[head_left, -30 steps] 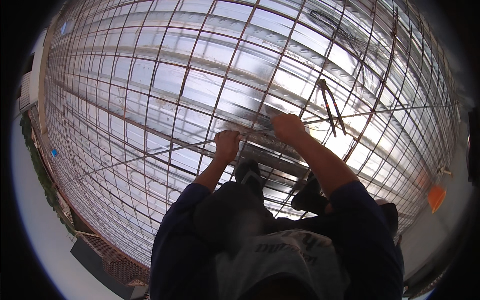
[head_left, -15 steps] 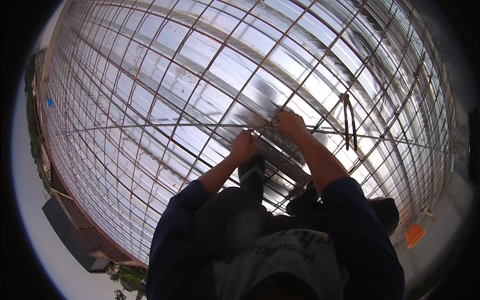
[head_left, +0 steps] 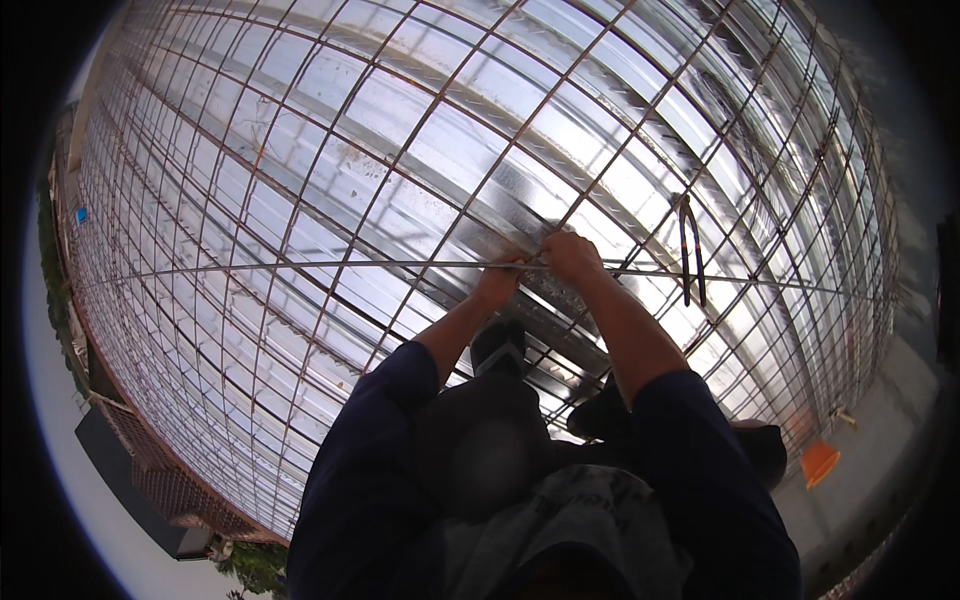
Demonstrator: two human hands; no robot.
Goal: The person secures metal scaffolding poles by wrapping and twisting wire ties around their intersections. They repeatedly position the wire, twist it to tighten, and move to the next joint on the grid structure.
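Note:
A grid of rusty rebar mesh [head_left: 400, 162] spreads over shiny ribbed metal decking [head_left: 385, 105]. One thin grey rod [head_left: 400, 264] runs across the mesh from left to right, passing right at my hands. My left hand [head_left: 497, 283] is closed, its fingertips pinched at the rod. Just right of it and slightly farther off, my right hand [head_left: 573, 260] is bent into a fist above a mesh bar. What the fingers of either hand hold is hidden. To the right, a pair of nippers [head_left: 697, 262] with long dark handles rests on the mesh, apart from my hands.
My boot [head_left: 498, 348] stands among the bars just below my left hand. An orange container [head_left: 820, 463] lies at the lower right by the grey concrete [head_left: 860, 500]. A small blue thing [head_left: 82, 215] sits at the far left edge. Brick-coloured walls [head_left: 175, 485] show beyond, lower left.
My hands have drawn closer together, the left one rising toward the rod. The whole view has shifted slightly, so the mesh and nippers appear a little farther left and lower.

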